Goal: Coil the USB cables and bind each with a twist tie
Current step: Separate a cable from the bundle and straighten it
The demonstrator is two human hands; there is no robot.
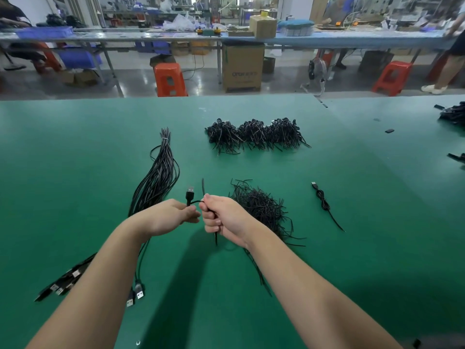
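Two hands working one black USB cable above a green table (75, 152).

A tied bundle of straight cables (157, 177) is laid at ten o'clock from the hands, its plugs spread at the near left; a loose heap of twist ties (261, 207) is seen at three o'clock, partly hidden by the right wrist; three heaps of coiled cables (254, 134) are set at twelve o'clock, and one finished coil (324, 202) lies well apart at two o'clock. The cable (195, 202) is held between both hands, its plug (190, 193) raised upright. It is pinched by the left hand (171, 215) and gripped by the curled fingers of the right hand (221, 217), one end hanging below the fist.
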